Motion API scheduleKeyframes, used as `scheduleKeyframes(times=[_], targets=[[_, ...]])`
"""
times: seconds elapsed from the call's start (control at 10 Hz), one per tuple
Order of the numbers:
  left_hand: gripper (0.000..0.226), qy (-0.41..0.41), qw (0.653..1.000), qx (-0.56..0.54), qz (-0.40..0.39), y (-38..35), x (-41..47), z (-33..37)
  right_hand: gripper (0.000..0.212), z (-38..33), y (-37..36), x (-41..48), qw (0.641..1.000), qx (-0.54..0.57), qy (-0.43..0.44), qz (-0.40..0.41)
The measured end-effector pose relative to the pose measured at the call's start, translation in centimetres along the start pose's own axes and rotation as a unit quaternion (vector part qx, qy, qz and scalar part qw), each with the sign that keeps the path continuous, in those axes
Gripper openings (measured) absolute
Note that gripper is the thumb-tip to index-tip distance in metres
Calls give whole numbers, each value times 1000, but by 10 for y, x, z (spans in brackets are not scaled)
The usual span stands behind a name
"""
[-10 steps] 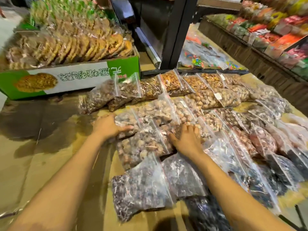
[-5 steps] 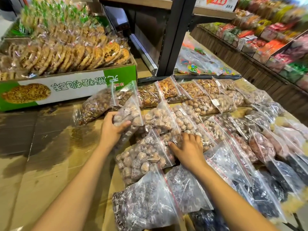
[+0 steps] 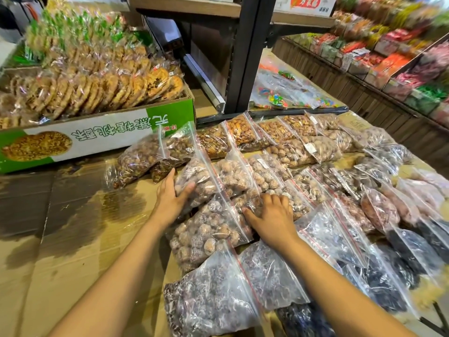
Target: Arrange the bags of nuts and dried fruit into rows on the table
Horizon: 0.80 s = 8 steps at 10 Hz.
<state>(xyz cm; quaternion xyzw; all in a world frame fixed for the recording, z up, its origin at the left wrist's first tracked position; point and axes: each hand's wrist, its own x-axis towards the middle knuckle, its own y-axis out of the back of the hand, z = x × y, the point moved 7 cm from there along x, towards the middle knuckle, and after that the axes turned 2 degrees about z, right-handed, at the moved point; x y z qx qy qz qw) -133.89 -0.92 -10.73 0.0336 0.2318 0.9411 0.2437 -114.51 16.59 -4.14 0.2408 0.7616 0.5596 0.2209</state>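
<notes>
Step in hand: a clear zip bag of pale brown round nuts (image 3: 194,183) is being set at the left end of the second row, judged from its tilt against the neighbouring bag.
Left hand (image 3: 171,197): closed around the left edge of that bag, thumb laid on top, fingers tucked behind it.
Right hand (image 3: 273,215): spread flat, palm down, pressed on the clear bag of light brown shelled nuts (image 3: 286,203) in the row nearer the person; nothing is gripped.
Where the bags lie: overlapping rows of clear red-seamed bags are laid across the brown cardboard-covered table (image 3: 60,239), light nuts far, dark dried fruit (image 3: 213,302) near.
Behind: a green and white carton of wrapped biscuits (image 3: 97,135).
Next move calls for: the held bag to be lowered flat, its end lined up with the row, then released.
</notes>
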Motion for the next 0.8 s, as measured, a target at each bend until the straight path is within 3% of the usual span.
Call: scheduleKeyframes(times=[0.2,0.4,0.5,0.6,0.7,0.8], targets=[[113,11,999,22,28,14,-12,8,68,0,7,-6,1000,-7,-1,-19],[112,58,997,50,-1,28,-28,13,62,6,38,-30,1000,-21,8,17],[99,78,995,65,-7,29,-43,15,59,16,52,-43,1000,-9,3,25],[109,75,996,54,0,24,-57,22,62,36,63,-55,1000,1,-4,29],[85,57,996,68,27,7,-80,52,63,64,74,-74,999,1,-17,35],[93,33,996,86,22,-18,-96,91,60,97,88,-90,998,-17,-34,59]])
